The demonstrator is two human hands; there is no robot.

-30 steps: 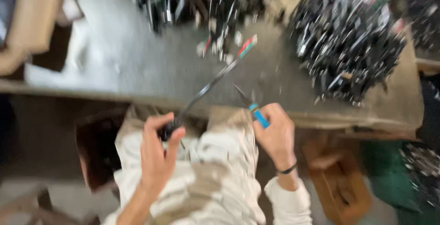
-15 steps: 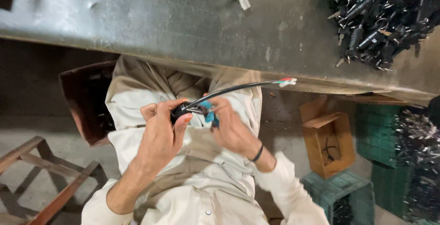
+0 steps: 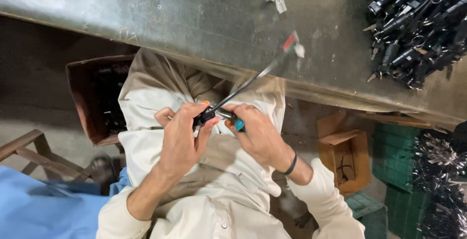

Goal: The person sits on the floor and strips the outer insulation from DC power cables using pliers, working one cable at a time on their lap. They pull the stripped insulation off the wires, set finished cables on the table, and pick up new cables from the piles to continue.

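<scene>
Grey and scuffed, the metal workbench [image 3: 160, 20] runs across the top of my view, and I place everything else against it. Just below its near edge, over the lap, my left hand [image 3: 182, 139] is clenched around a small black part [image 3: 205, 116] with a dark cable [image 3: 253, 81] rising from it up over the bench edge to a blurred red and white tip. My right hand [image 3: 260, 134] grips a blue-handled tool [image 3: 237, 123], probably pliers, touching that part. On the bench's far right lies a heap of black parts [image 3: 418, 25]. Under it stands a brown cardboard box [image 3: 348, 158].
</scene>
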